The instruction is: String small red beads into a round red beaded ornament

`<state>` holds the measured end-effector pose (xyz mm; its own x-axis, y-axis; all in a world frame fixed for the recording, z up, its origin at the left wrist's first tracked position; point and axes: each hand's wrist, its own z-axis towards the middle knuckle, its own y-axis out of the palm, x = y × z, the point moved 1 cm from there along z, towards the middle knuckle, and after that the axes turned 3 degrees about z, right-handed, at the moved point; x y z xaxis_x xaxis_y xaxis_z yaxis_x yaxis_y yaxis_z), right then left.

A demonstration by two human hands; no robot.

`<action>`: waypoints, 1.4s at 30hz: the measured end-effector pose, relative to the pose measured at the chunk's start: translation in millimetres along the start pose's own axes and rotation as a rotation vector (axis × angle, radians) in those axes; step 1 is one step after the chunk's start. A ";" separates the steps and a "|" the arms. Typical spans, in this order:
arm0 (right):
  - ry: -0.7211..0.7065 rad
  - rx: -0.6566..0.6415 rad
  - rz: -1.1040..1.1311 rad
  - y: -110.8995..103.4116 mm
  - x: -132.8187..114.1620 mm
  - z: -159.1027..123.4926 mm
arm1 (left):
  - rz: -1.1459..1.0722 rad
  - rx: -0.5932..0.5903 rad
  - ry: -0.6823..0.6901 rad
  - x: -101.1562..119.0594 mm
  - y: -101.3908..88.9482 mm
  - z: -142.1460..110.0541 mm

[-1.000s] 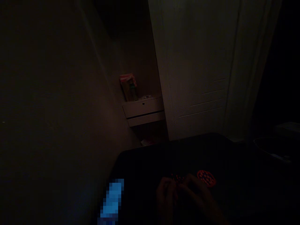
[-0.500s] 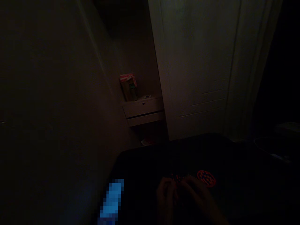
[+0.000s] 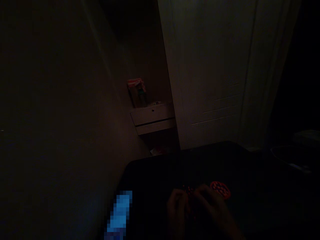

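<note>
The scene is very dark. My left hand is low in the middle, its fingers bent and pressed together. Close on its right is my right hand, with fingers curled in a pinch toward the left one. Whatever the fingertips hold is too dark to name. Small reddish dots like beads show between and just beyond the fingertips. Beside my right hand lies a round, red-rimmed piece with a pattern of small light spots. Both hands are over a dark surface.
A blurred bright blue panel glows at the lower left. Farther back, a drawer unit bears a red-and-white box, next to a tall pale cabinet door. A cable lies at the right.
My right hand has shifted very slightly, its knuckles a little higher. My left hand and the round red piece stay practically where they were.
</note>
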<state>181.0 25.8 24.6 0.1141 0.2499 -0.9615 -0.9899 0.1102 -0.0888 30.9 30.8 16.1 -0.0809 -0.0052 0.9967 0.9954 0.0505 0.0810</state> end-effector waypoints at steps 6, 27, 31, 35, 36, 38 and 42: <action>0.013 -0.012 0.018 1.1 2.0 -0.7 | 0.005 0.005 0.001 0.8 1.1 0.7; 0.021 0.045 -0.012 0.4 6.1 2.1 | -0.006 0.016 -0.006 5.8 2.5 0.7; 0.021 0.032 -0.028 -0.2 3.5 2.3 | -0.006 0.015 -0.014 3.9 2.1 0.0; 0.016 0.035 -0.026 -1.1 0.7 1.4 | -0.007 0.008 -0.004 1.3 1.0 0.4; 0.016 0.036 -0.028 -1.2 0.9 1.2 | -0.001 0.008 0.002 0.9 0.8 0.6; 0.019 0.047 -0.030 -1.4 2.4 0.9 | 0.008 0.009 0.009 0.8 0.6 1.2; 0.041 0.023 -0.008 -0.4 6.4 1.0 | 0.005 0.005 0.006 2.2 1.0 1.0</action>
<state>182.3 28.3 18.8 0.1182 0.2095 -0.9706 -0.9867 0.1343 -0.0912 31.7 31.8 18.4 -0.0751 -0.0114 0.9971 0.9956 0.0557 0.0756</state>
